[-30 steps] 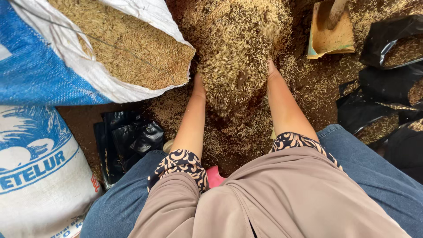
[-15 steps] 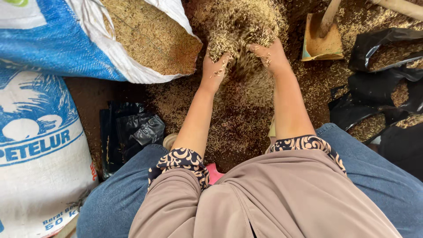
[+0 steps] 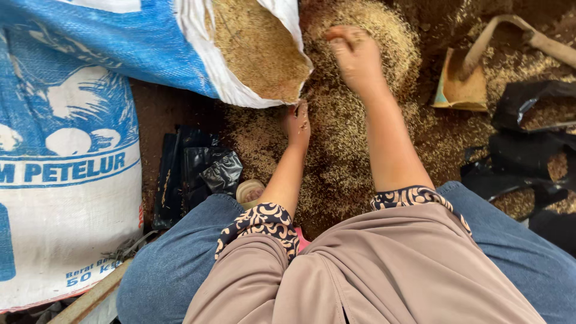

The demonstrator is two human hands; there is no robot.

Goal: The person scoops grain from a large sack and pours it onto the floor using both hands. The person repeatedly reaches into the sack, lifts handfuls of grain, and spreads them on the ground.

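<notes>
The right hand [image 3: 355, 55] is motion-blurred; the left hand's [image 3: 297, 123] fingertips are seemingly buried in husks [image 3: 336, 150]; the sack [image 3: 66, 150] is cropped.

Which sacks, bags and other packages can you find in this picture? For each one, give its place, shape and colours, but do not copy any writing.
Open sack: top left, lying tilted, blue and white, mouth full of tan husks, by the left hand.
Large sack: left edge, white with blue printed band and pictures.
Black plastic bags: flat heap beside the left knee.
Filled black bags: right edge, open, husks inside.
</notes>
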